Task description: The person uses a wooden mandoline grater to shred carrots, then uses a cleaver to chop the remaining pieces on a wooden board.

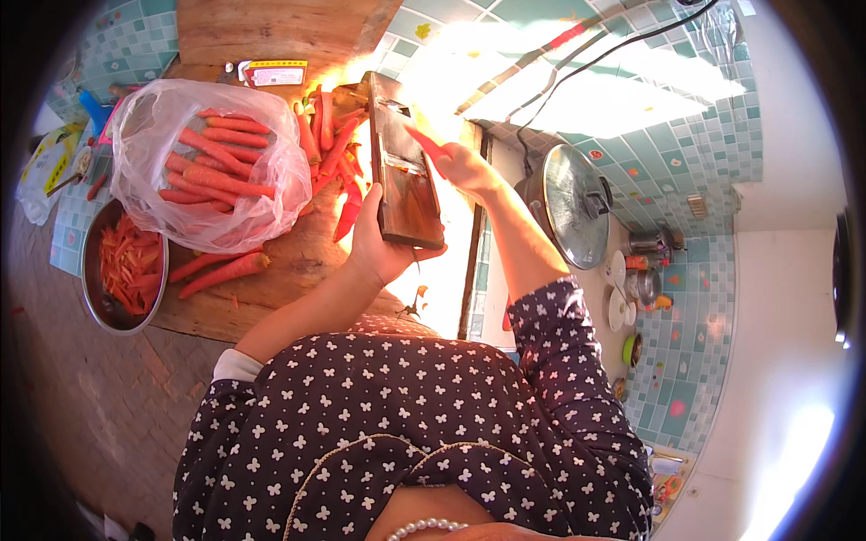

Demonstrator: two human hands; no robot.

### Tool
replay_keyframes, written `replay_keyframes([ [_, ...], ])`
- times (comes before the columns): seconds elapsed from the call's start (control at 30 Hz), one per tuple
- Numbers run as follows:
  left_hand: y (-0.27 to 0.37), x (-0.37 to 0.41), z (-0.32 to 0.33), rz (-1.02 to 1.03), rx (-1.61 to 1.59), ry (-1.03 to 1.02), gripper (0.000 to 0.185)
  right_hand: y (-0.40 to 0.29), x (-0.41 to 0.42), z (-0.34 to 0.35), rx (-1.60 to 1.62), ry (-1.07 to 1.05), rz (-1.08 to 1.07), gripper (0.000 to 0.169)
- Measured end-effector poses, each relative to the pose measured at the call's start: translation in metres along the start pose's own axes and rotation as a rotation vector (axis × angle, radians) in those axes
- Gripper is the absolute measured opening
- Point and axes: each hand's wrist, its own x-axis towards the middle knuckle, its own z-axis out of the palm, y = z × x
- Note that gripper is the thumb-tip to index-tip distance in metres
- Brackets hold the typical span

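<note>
My left hand (379,247) grips the lower end of a wooden slicer board (410,203), which has metal-edged openings across it. The board is tilted over the wooden table. My right hand (463,169) holds a carrot (426,143), its narrow end over the upper part of the board. Loose carrots and cut carrot pieces (348,193) lie left of the board. Farther left, a clear plastic bag (287,135) stands open with several whole carrots (226,169) inside. Two carrots (226,272) lie just below the bag.
A metal bowl of carrot slices (128,267) sits at the table's left edge. A small printed box (276,73) lies at the back. To the right are a glass-lidded pan (575,206), a black cable (588,66) along the tiled wall, and white plates (616,308).
</note>
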Motion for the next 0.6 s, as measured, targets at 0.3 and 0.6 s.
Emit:
replay_keyframes([
  [0.3, 0.011, -0.006, 0.001, 0.144, -0.029, -0.012, 0.042, 0.059, -0.071, 0.026, 0.734, 0.321, 0.157, 0.027],
  [0.6, 0.046, 0.003, -0.037, 0.011, 0.086, -0.016, 0.030, 0.182, -0.088, 0.137, 1.192, 0.567, 0.480, 0.022],
])
